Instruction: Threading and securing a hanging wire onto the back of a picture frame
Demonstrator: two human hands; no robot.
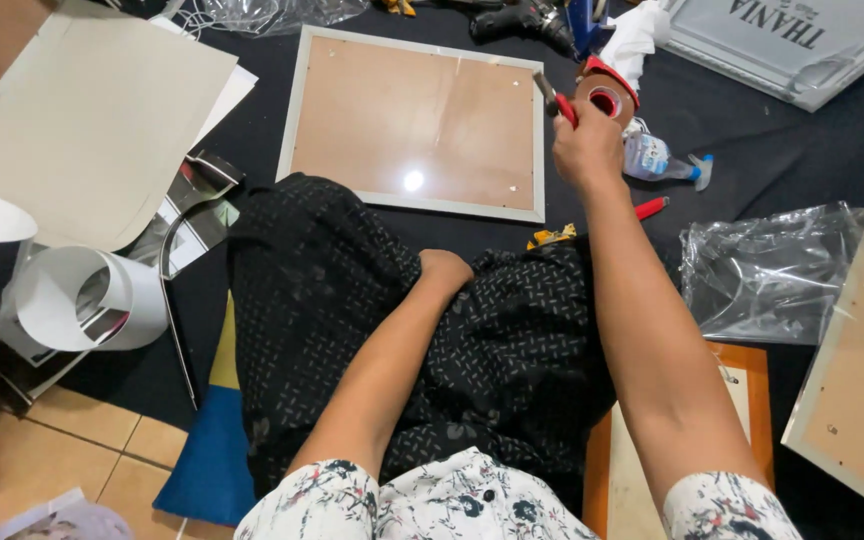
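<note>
My right hand [586, 146] is raised over the black cloth, shut on a red-handled tool [556, 101], just right of a picture frame [414, 122] lying face down with its brown backing up. A roll of brown tape in a red dispenser [607, 96] sits right beside that hand. My left hand [445, 270] rests as a loose fist on my lap, on dark patterned fabric [352, 300], holding nothing that I can see.
A small spray bottle [657, 160] and a red pen [651, 208] lie right of the hand. Clear plastic wrap [767, 270], another backing board [857, 380], a framed print [792, 40], large card sheets [82, 120], rolled paper [87, 298] and a black power tool [522, 20] surround me.
</note>
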